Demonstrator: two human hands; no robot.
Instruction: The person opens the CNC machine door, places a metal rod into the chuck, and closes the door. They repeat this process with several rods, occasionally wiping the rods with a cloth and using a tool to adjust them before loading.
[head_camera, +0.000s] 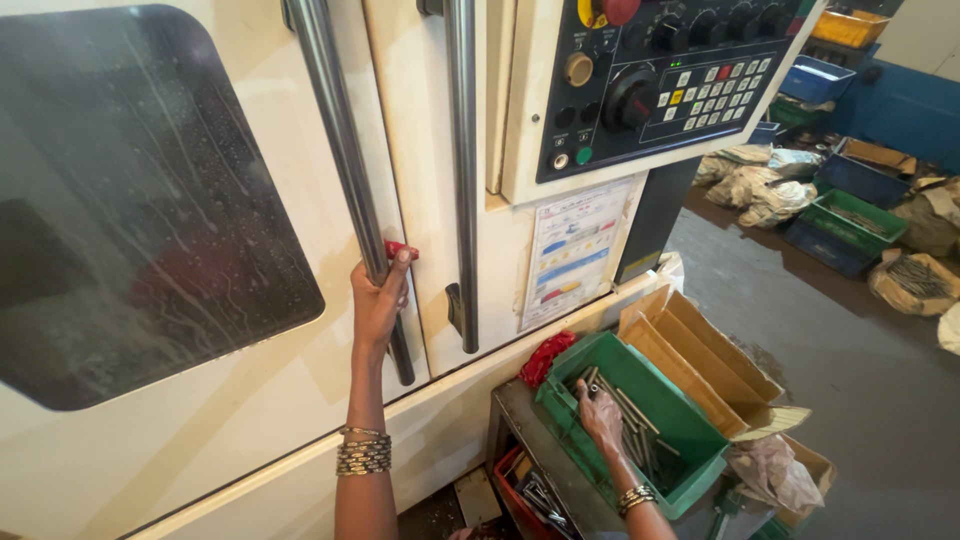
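Observation:
My left hand (378, 298) grips the long steel handle (345, 160) of the machine's cream sliding door (230, 400), with a bit of red cloth (400, 249) pinched against the bar. A dark, wet window (130, 200) fills the door's left side. My right hand (602, 417) reaches down into a green plastic crate (690, 420) and rests on several thin metal rods (635, 415) lying in it; whether its fingers close on a rod I cannot tell.
A second steel handle (462, 170) runs down the neighbouring door. The control panel (660, 80) with knobs and keys hangs at upper right. An open cardboard box (700, 350), a red crate (520, 490), and blue and green bins (850, 215) with sacks stand on the floor.

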